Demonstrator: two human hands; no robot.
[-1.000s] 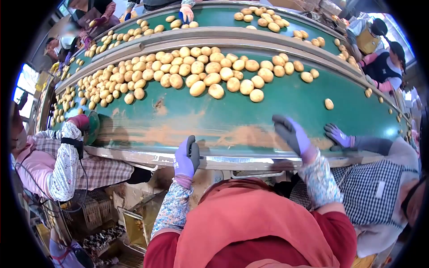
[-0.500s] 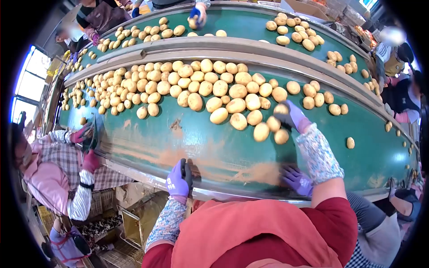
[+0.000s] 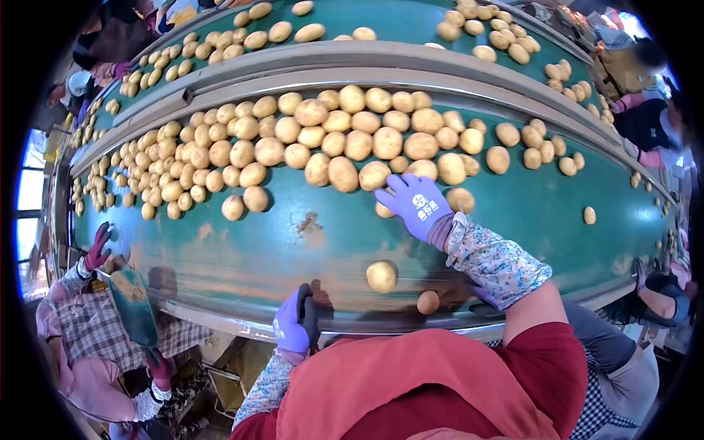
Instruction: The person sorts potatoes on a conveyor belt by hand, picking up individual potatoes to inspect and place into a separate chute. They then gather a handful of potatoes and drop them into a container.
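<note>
My right hand (image 3: 418, 207), in a purple glove, reaches over the green belt with its fingers spread. Its fingertips touch potatoes at the near side of the pile (image 3: 343, 150), and one potato (image 3: 383, 210) is partly under them. Close to me lie a pale potato (image 3: 381, 277) and a smaller brownish potato (image 3: 428, 302). At the belt's near edge is my left hand (image 3: 295, 323), in a purple glove with a dark palm. Its fingers are curled, and what they hold, if anything, is hidden.
The metal rim (image 3: 220, 320) runs along the belt's near side. Beyond a metal divider (image 3: 352, 57) another belt carries potatoes. At left, a co-worker's gloved hand (image 3: 99, 248) is near a green, flat-looking piece (image 3: 133, 304). My right sleeve partly covers another purple glove (image 3: 484, 295).
My right hand has moved left and turned its back to the camera. Two potatoes now lie near me on the belt. The left co-worker's green piece has swung down off the belt.
</note>
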